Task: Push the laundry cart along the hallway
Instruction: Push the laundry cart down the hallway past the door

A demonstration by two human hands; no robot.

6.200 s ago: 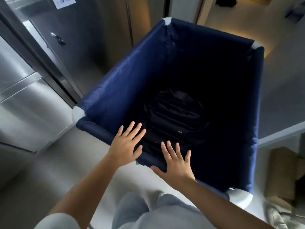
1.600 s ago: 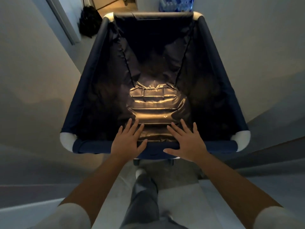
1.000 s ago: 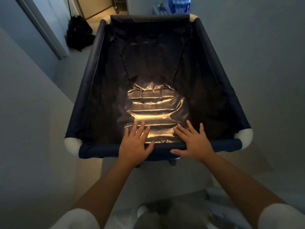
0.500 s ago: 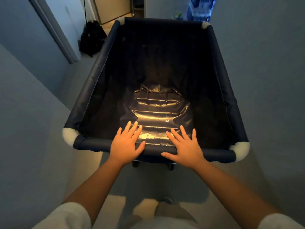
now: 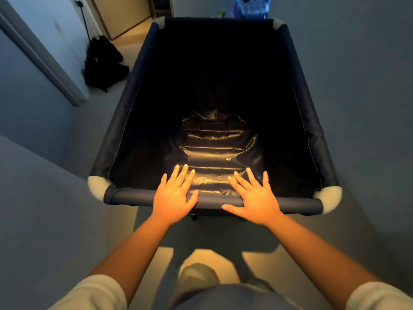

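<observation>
Left hand (image 5: 173, 196): fingers straight, spread; palm pressing near rail of laundry cart (image 5: 138, 198).
Right hand (image 5: 253, 199): likewise flat on rail, at 3 o'clock of left hand.

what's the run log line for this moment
phase: push | left hand: flat on near rail | right hand: flat on near rail | laundry cart: black bag ahead left

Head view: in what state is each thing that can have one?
Laundry cart: upright, open-topped.
Dark sheet: crinkled, lying on the cart's bottom.
Left hand: open, flat on the near rail.
Right hand: open, flat on the same rail.
Black bundle: slumped on the floor.
</observation>
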